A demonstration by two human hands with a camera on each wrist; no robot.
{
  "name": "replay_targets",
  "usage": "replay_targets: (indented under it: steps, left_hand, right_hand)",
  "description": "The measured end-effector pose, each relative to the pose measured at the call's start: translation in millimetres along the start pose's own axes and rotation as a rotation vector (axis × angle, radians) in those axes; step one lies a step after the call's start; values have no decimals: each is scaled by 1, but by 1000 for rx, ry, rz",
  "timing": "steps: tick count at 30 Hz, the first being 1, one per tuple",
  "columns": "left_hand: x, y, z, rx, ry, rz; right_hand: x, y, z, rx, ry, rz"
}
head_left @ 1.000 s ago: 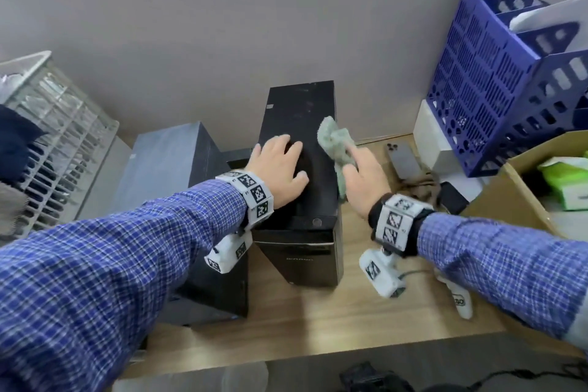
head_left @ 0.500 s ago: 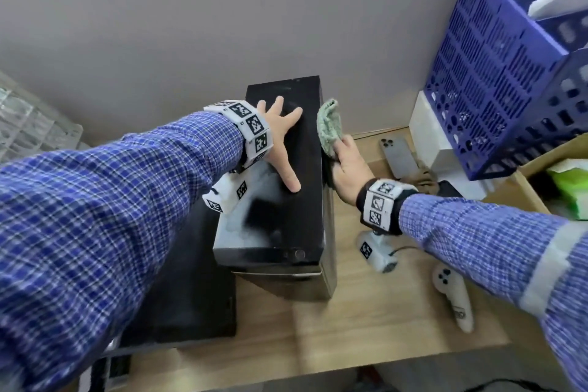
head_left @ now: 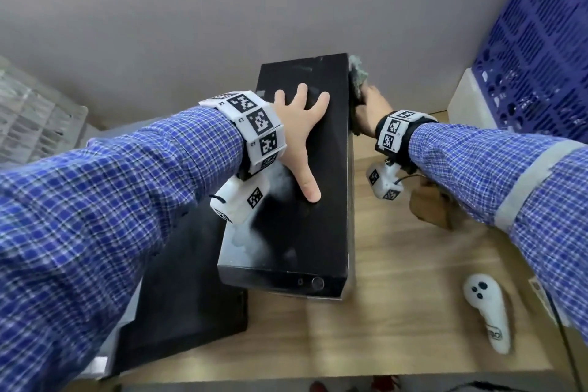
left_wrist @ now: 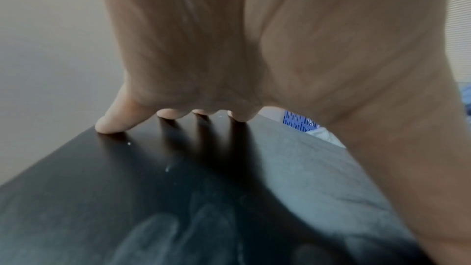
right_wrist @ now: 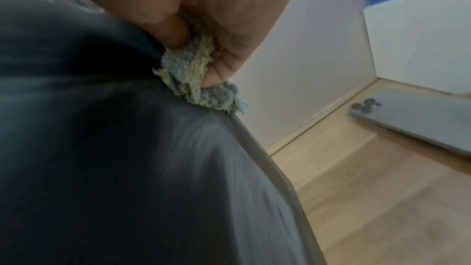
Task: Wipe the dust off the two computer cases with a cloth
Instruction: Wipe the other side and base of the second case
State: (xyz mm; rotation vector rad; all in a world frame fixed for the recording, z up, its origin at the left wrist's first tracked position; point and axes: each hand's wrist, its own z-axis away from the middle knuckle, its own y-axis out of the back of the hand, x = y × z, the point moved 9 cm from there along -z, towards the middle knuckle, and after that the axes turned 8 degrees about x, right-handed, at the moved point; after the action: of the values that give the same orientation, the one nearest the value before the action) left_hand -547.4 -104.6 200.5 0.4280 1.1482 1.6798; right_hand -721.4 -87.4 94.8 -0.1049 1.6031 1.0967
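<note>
— Left hand [head_left: 297, 124]?
— Flat, fingers spread, pressing the top of the black computer case [head_left: 305, 232] on the bench [head_left: 397, 312].
— Right hand [head_left: 370, 111]?
— Clamped on the cloth [right_wrist: 193, 80], against the case's right side.

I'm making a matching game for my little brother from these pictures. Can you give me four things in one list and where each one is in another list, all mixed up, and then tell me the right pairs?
Things:
1. left hand
2. cloth
3. phone
4. white controller

Places:
A. lying on the wooden desk near the white box
B. flat on top of the black computer case
C. on the desk at the near right, by the right sleeve
D. bunched in the right hand, against the case's right side

Pairs: 1-B, 2-D, 3-A, 4-C
</note>
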Motion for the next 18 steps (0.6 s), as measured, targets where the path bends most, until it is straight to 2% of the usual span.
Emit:
replay_targets:
  steps: [4, 7, 11, 14, 18]
  left_hand:
    - [2, 1, 0, -14, 7, -5]
    - [4, 2, 1, -16, 10, -14]
    - [6, 5, 3, 2, 5, -33]
    - [8, 7, 6, 12, 5, -52]
    - [10, 11, 10, 22, 8, -78]
  right_hand:
    - [37, -28, 16, -51, -102, 48]
    - [75, -54, 57, -149, -224, 63]
    - [105, -76, 100, -224, -264, 69]
    - [95, -67, 109, -211, -223, 14]
    - [46, -27, 98, -113, -78, -150]
